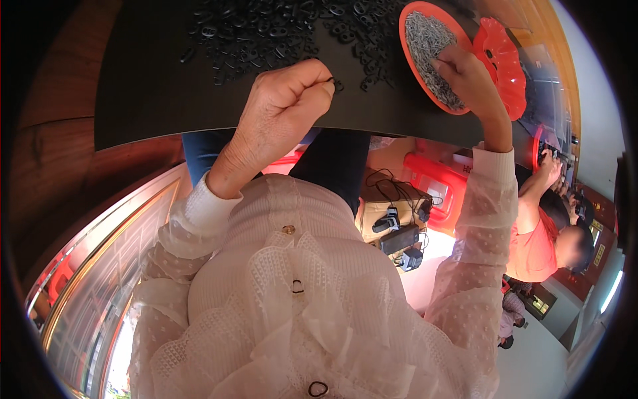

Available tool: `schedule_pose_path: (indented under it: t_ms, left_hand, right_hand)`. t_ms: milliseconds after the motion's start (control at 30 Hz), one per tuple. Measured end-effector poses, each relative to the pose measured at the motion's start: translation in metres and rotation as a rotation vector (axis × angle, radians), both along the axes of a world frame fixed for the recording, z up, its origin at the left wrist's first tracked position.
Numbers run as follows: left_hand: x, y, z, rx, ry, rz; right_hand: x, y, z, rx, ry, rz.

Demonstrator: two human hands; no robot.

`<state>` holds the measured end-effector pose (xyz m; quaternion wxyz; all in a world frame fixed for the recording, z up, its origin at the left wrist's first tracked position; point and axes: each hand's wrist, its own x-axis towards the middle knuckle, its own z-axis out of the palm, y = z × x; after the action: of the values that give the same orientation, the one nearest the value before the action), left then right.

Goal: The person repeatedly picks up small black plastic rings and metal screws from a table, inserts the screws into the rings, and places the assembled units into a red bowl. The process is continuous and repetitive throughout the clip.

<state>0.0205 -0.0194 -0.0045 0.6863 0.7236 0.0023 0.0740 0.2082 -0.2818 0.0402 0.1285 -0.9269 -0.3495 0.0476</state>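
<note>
Black counter (166, 100): a small, light, stiff black ring (337, 85) is pinched by the left hand (286, 106); at two o'clock, the right hand (468, 76) picks thin metal pins (425, 40), its grip narrowed on them.

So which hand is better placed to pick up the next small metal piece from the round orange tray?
Right. The right hand already rests its fingertips in the grey metal pieces in the round orange tray. The left hand is closed in a fist over the black mat, beside the pile of small black parts.

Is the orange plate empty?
No, the orange plate is full of small grey metal pieces, and the right hand reaches into them.
</note>
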Motion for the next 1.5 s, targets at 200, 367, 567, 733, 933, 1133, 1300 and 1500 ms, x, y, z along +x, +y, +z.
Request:
schedule_pose_path:
  t_ms: [200,367,567,733,933,1133,1300,1500]
  left_hand:
    - [-0.002,0.0,0.0,-0.047,-0.015,0.007]
    - [-0.002,0.001,0.0,-0.042,0.002,-0.028]
    - [-0.002,0.0,0.001,-0.026,-0.007,-0.02]
    - [-0.003,0.0,0.0,-0.052,-0.009,-0.026]
    - [-0.003,-0.001,0.0,-0.04,0.008,-0.001]
    - [-0.003,-0.002,0.003,-0.069,0.017,-0.003]
    - [-0.003,0.0,0.003,-0.077,0.049,-0.018]
    - [-0.004,-0.001,0.005,-0.158,0.043,-0.015]
  right_hand:
    - [0.002,-0.001,0.006,0.026,0.108,-0.121]
    - [0.003,-0.006,0.002,0.041,0.073,-0.089]
    - [0.004,0.009,-0.012,0.155,-0.038,0.085]
    - [0.003,0.006,-0.006,0.152,0.004,-0.049]
    - [0.002,0.003,-0.002,0.09,0.029,0.032]
    - [0.001,-0.001,-0.002,0.11,0.023,-0.003]
    - [-0.003,-0.001,0.004,0.237,0.187,-0.156]
    - [-0.019,0.006,0.01,0.404,0.16,-0.073]
